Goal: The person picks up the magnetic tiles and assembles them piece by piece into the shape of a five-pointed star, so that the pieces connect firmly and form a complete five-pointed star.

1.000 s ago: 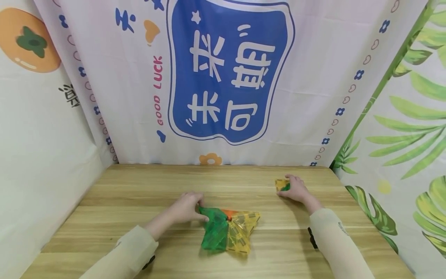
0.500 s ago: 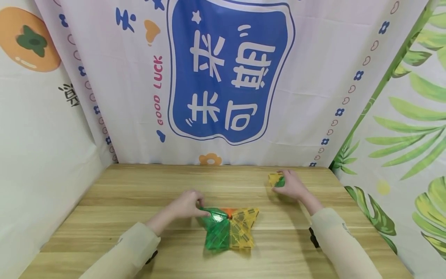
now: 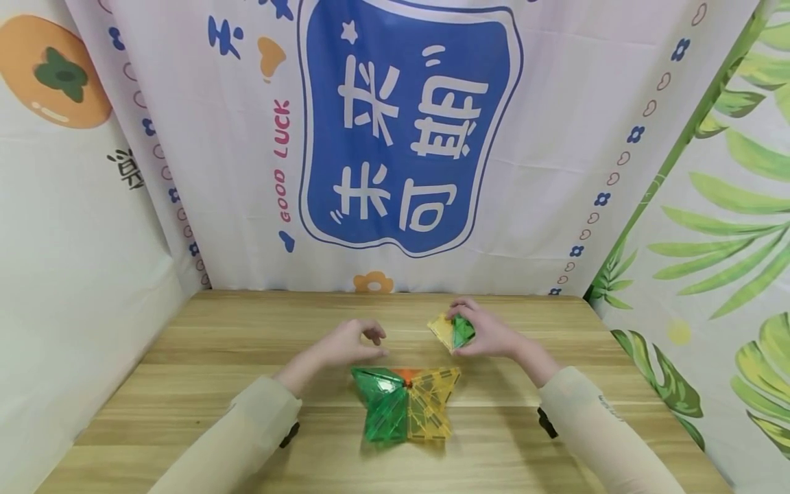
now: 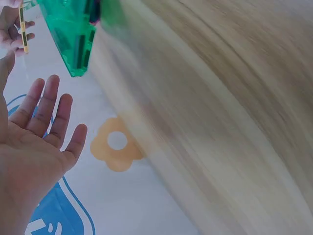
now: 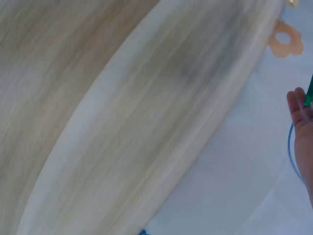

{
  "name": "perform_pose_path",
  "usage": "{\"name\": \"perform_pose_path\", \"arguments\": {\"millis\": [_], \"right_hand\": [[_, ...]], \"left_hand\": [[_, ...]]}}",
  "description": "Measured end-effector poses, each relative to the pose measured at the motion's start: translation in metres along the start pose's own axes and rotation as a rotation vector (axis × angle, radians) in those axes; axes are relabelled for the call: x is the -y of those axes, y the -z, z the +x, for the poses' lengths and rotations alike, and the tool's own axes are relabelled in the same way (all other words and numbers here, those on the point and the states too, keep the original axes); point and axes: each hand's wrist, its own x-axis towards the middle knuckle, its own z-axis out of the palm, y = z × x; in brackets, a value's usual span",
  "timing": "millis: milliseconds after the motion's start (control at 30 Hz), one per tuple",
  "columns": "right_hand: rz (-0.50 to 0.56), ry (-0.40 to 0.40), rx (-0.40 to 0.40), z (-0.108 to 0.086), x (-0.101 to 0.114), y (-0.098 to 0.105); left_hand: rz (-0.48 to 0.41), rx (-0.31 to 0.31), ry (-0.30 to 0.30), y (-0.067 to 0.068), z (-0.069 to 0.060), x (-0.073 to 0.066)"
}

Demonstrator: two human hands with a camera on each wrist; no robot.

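Observation:
A butterfly-like structure of translucent magnetic tiles point(image 3: 385, 412) lies on the table, green on its left half and yellow on its right, with a little orange at the top middle. Just above its green side is my left hand point(image 3: 345, 344), fingers loosely bent, touching nothing. The left wrist view shows that hand point(image 4: 39, 142) with spread fingers below a green tile corner point(image 4: 71, 39). Farther back, my right hand point(image 3: 487, 334) grips a small yellow and green magnetic tile piece point(image 3: 441, 331) between thumb and fingers. Only a green edge point(image 5: 309, 93) of it shows in the right wrist view.
The wooden table point(image 3: 247, 343) ends at a printed cloth backdrop point(image 3: 555, 171). Cloth also hangs at the left point(image 3: 74, 240) and the right point(image 3: 710, 240). Dark wrist straps show under both sleeves.
My left hand has let go of the green corner and moved up and slightly right. My right hand has carried the yellow and green piece leftward, and that piece has turned.

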Motion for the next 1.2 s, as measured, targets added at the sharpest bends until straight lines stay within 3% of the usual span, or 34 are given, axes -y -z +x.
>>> {"name": "perform_pose_path", "arguments": {"millis": [167,300,400,700,800,1000,1200], "right_hand": [[-0.017,0.085,0.021,0.006,0.013,-0.007],[-0.011,0.138,0.027,0.01,0.024,-0.012],[-0.004,0.167,0.033,0.013,0.032,-0.016],[0.039,0.226,0.044,0.017,0.042,-0.023],[0.118,0.171,0.045,0.018,0.041,-0.023],[0.4,-0.032,-0.018,0.025,0.039,-0.026],[0.568,-0.191,0.01,0.03,0.04,-0.032]], "left_hand": [[-0.026,0.004,0.022,-0.005,0.009,-0.007],[-0.11,0.031,0.026,-0.014,0.017,-0.014],[-0.165,0.037,0.064,-0.021,0.022,-0.018],[-0.269,-0.014,0.107,-0.029,0.028,-0.024],[-0.287,-0.03,0.125,-0.028,0.028,-0.024],[-0.287,-0.047,0.145,-0.025,0.027,-0.018],[-0.254,-0.04,0.122,-0.025,0.027,-0.01]]}}
